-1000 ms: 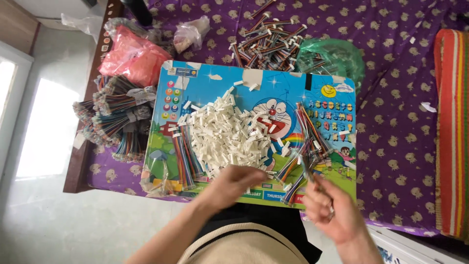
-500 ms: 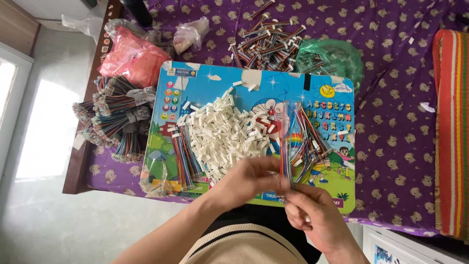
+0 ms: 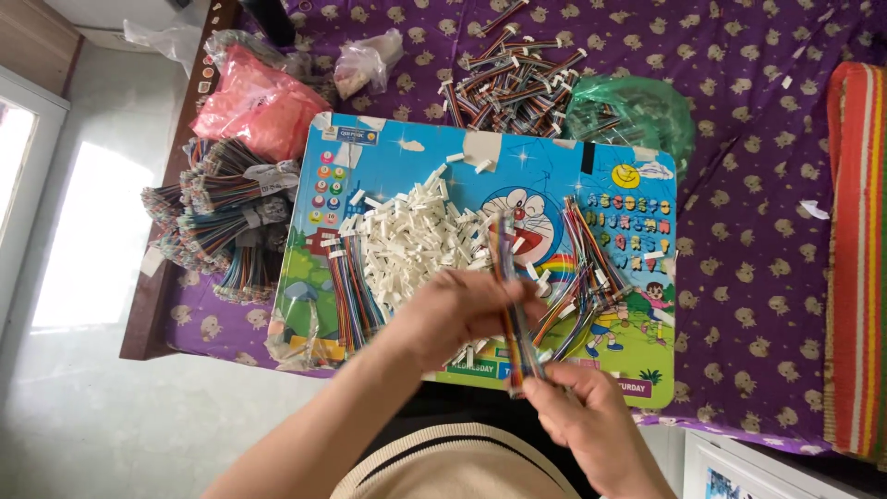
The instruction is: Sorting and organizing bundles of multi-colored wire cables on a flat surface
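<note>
Holding one rainbow ribbon cable over the cartoon board.
I'm gripping it with my left hand and right hand; finished cables are piling beyond, many white connectors are remaining.

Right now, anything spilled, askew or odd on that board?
Mostly tidy. The white connectors sit in a loose heap on the board, and a few strays lie off it on the purple cloth at right. Both hands, left and right, hold a ribbon cable upright. No damage visible.
</note>
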